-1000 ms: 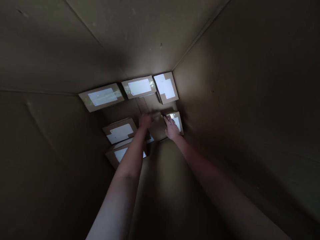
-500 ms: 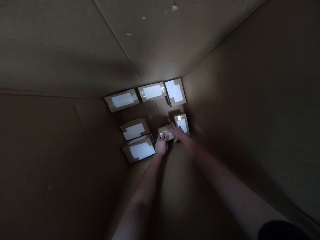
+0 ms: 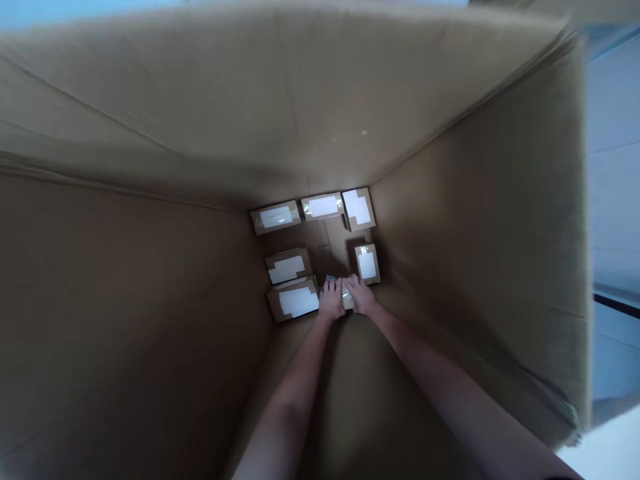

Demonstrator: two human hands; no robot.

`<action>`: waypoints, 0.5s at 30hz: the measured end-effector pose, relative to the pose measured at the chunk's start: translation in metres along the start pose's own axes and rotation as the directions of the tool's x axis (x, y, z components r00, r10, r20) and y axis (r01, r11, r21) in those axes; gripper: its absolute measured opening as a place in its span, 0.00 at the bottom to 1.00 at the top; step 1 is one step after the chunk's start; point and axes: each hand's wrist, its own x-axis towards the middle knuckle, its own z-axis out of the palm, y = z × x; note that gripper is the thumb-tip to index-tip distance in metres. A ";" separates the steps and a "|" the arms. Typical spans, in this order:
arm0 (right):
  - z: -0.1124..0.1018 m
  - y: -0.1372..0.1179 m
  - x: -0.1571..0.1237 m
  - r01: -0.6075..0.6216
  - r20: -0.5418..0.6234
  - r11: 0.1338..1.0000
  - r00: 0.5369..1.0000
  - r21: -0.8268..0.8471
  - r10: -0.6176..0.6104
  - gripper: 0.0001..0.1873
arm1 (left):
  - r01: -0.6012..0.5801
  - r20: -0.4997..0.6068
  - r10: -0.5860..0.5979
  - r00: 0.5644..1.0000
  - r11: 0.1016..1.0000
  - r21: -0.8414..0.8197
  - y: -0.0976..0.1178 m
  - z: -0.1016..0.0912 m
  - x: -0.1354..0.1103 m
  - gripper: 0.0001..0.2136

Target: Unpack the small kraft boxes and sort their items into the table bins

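Deep inside a large cardboard carton (image 3: 440, 213), both my hands are on a small taped cardboard box (image 3: 347, 298) by the near wall. My left hand (image 3: 332, 301) grips its left part, fingers bent over the top. My right hand (image 3: 362, 297) holds the right part, its fingertips close to the left ones. Between them a strip of shiny tape shows; most of the box is hidden under the hands. Just right of my right hand stands a box with a white label (image 3: 367, 265). Left of my left hand is a wider labelled box (image 3: 295, 300).
Another labelled box (image 3: 289, 268) sits behind the wide one at left. Along the far wall stand a left box (image 3: 275, 217), a middle box (image 3: 323, 207) and a corner box (image 3: 359, 208). Bare carton floor (image 3: 333, 243) shows between the rows. The carton's tall walls surround my arms.
My view has drawn back, so the carton's top edge and the room outside now show. My hands have come closer together on the small box, which now sits nearer the near wall.
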 end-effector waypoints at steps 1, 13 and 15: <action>-0.009 -0.005 -0.012 -0.002 0.001 1.000 1.000 0.005 0.002 0.68 | -0.006 -0.008 0.006 1.000 1.000 -0.002 0.004 -0.006 -0.012 0.58; -0.045 -0.092 -0.045 -0.024 -0.112 0.940 0.992 0.339 0.066 0.58 | 0.222 -0.130 -0.356 0.926 0.788 -0.574 -0.081 -0.057 -0.135 0.42; -0.031 -0.110 -0.025 -0.069 -0.016 0.928 0.997 0.367 0.081 0.55 | 0.263 -0.086 -0.397 0.914 0.740 -0.620 -0.111 -0.052 -0.143 0.35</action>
